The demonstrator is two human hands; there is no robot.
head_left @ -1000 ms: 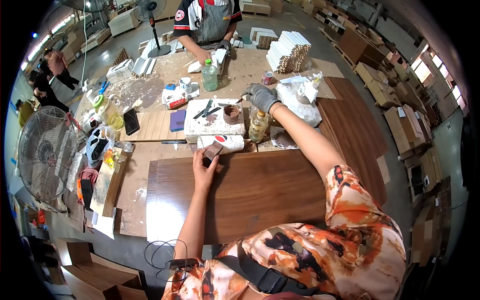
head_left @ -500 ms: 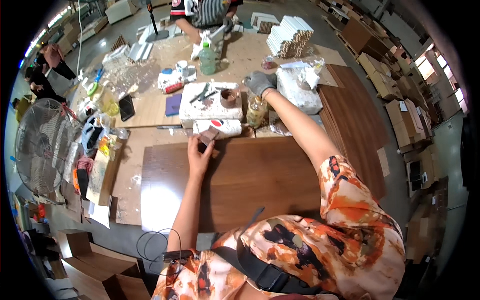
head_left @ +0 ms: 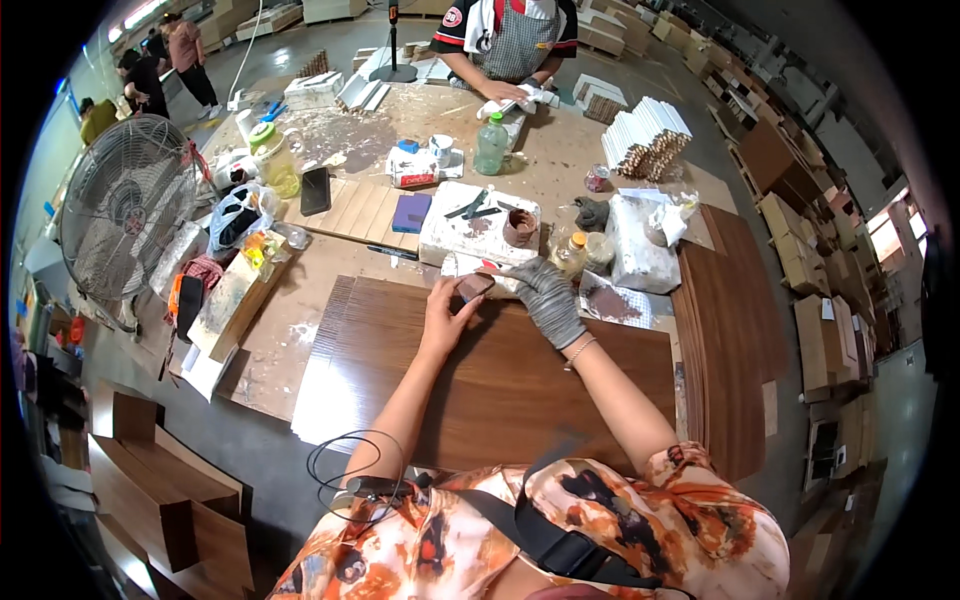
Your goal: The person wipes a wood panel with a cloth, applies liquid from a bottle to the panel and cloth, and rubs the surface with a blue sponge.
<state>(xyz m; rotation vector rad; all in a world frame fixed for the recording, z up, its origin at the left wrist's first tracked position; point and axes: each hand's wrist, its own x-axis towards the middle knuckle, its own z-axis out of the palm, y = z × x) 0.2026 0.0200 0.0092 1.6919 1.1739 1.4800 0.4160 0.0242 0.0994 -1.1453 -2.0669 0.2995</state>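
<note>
My bare left hand (head_left: 447, 318) pinches a small brown block (head_left: 475, 287) between thumb and fingers, just above a dark brown wood-grain panel (head_left: 540, 375). A white bottle (head_left: 462, 264) with red and blue print lies on its side behind the block. My right hand (head_left: 552, 305), in a grey knit glove, has its fingers bent over the right end of that bottle; their tips are partly hidden. Behind the bottle is a stained white foam block (head_left: 455, 232), carrying a cup of brown paste (head_left: 520, 228) and dark flat tools (head_left: 470, 206).
An amber bottle with a yellow cap (head_left: 570, 256), a crumpled dark glove (head_left: 592, 213) and another white block (head_left: 643, 245) stand right of the foam block. Stacked brown panels (head_left: 725, 340) line the right side. A fan (head_left: 130, 215) stands left. A co-worker (head_left: 510, 55) works across the table.
My right hand has come back from beside the far white block to the lying white bottle. My left hand still holds the brown block. The view has shifted, showing more of the co-worker.
</note>
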